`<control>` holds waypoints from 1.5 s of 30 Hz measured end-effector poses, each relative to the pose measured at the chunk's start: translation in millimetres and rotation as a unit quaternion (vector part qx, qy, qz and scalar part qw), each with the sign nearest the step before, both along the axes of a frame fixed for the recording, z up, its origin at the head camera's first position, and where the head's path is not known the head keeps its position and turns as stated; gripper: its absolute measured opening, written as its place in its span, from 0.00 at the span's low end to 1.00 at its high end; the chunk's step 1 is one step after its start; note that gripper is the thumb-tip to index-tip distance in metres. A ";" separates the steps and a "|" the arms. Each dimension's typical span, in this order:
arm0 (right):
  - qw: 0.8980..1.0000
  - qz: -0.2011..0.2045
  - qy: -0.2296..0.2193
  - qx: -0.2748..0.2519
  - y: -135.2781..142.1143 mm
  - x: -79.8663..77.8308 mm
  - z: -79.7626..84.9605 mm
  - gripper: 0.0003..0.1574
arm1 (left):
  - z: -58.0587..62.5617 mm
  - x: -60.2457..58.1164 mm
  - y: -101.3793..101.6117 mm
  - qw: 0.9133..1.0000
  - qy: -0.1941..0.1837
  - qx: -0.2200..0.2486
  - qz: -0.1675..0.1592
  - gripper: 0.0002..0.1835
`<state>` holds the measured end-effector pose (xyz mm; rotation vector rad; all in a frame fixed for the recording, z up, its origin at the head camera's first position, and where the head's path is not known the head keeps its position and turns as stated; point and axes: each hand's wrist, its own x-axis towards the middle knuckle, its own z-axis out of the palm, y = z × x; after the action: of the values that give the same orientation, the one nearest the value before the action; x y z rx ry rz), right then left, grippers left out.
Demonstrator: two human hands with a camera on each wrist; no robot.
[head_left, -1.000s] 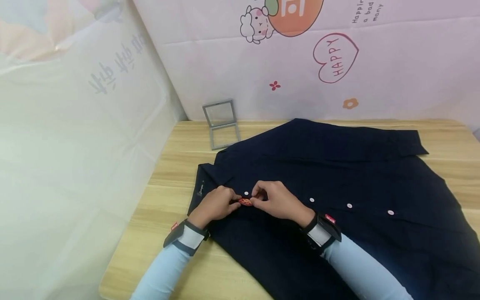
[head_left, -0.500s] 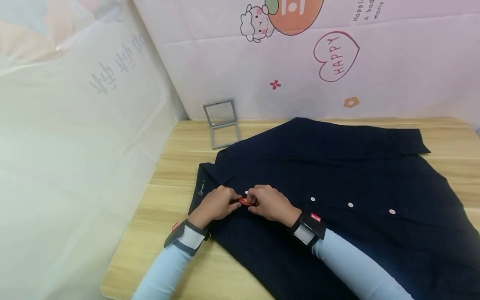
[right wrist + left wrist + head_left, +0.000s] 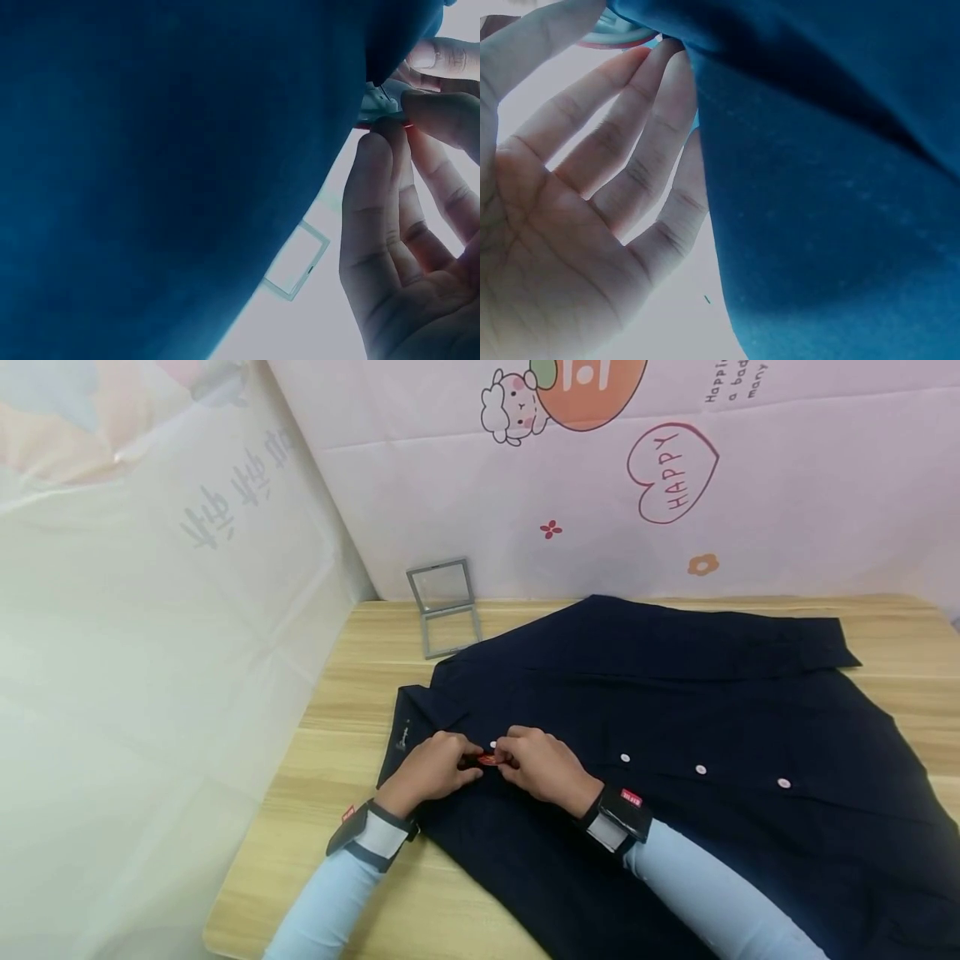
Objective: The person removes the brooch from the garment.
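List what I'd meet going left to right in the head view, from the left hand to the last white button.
Left hand, red badge, right hand, button, second button, last button.

The badge [image 3: 489,760] is red — the shirt [image 3: 675,710] navy.

Two bare hands [image 3: 429,767], one red badge [image 3: 489,760], one navy cloth shirt [image 3: 675,710], four round white buttons [image 3: 701,769], one grey hinged case [image 3: 442,587].
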<state>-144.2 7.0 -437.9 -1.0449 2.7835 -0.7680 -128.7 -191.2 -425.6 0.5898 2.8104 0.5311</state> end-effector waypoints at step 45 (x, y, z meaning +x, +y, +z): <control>0.997 -0.057 0.048 -0.003 77.8 2.5 7.4 0.04 | 4.5 -4.2 32.1 1.000 -0.004 -0.016 -0.011 0.17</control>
<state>-141.7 84.9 -430.4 -0.9543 2.9471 -0.7571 -132.8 -159.2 -421.1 0.6112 2.7960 0.4807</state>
